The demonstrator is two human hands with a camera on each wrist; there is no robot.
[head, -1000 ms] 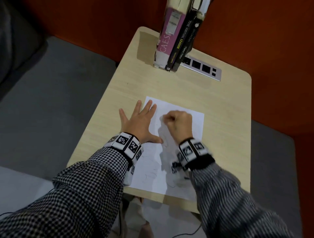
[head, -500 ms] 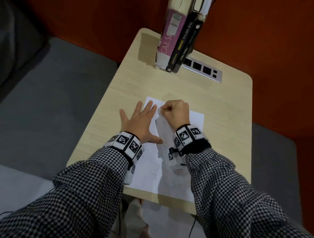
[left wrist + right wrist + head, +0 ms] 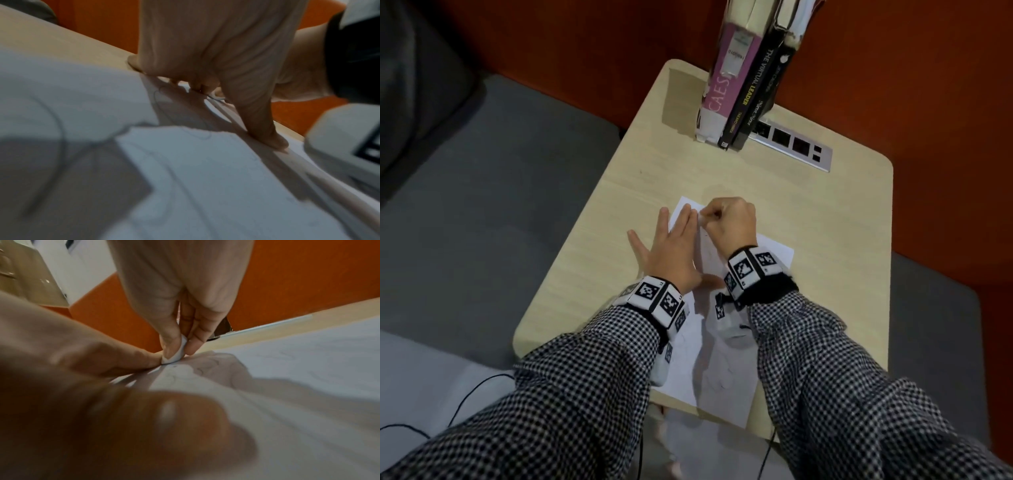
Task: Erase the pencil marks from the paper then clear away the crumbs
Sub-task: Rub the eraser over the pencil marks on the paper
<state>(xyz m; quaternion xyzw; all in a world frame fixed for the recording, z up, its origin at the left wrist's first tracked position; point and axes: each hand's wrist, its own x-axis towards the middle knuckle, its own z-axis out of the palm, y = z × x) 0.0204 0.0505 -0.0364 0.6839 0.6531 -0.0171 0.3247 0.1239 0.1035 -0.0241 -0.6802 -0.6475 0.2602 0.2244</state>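
A white sheet of paper point(image 3: 774, 251) with faint pencil lines point(image 3: 197, 369) lies on the light wooden table point(image 3: 825, 240). My left hand point(image 3: 671, 246) lies flat with spread fingers on the paper's left side. My right hand point(image 3: 726, 219) is curled near the paper's far left corner, beside the left fingertips. In the right wrist view its thumb and fingers pinch a small white eraser point(image 3: 177, 352) whose tip touches the paper. The left wrist view shows the flat palm, the thumb point(image 3: 265, 129) on the sheet and pencil curves point(image 3: 160, 104).
Three books point(image 3: 743, 85) stand at the table's far edge, next to a grey socket strip point(image 3: 794, 144). An orange wall runs behind and to the right. A grey seat point(image 3: 482, 205) lies left of the table. Bare tabletop stretches to the right of the paper.
My right hand with the eraser has moved away from me and leftward, from the paper's middle to its far left corner. The left hand stays flat on the sheet.
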